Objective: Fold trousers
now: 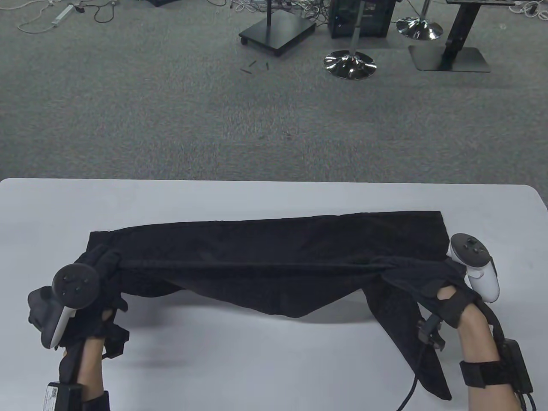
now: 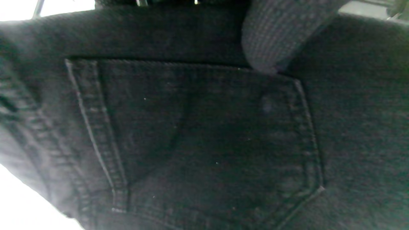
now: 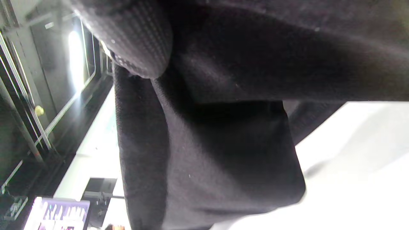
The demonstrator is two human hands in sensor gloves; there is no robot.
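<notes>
From above, your left hand (image 1: 96, 274) and right hand (image 1: 432, 280) each grip an end of the black denim trousers (image 1: 274, 252), stretched across the white bench (image 1: 257, 364). Your left wrist view shows a fingertip (image 2: 268, 41) on the stitched back pocket (image 2: 204, 140); your right wrist view shows a finger (image 3: 134, 41) closed over hanging cloth

trousers (image 1: 274, 252) on table (image 1: 257, 197) | L hand (image 1: 92, 274) left end | R hand (image 1: 432, 282) right end
</notes>
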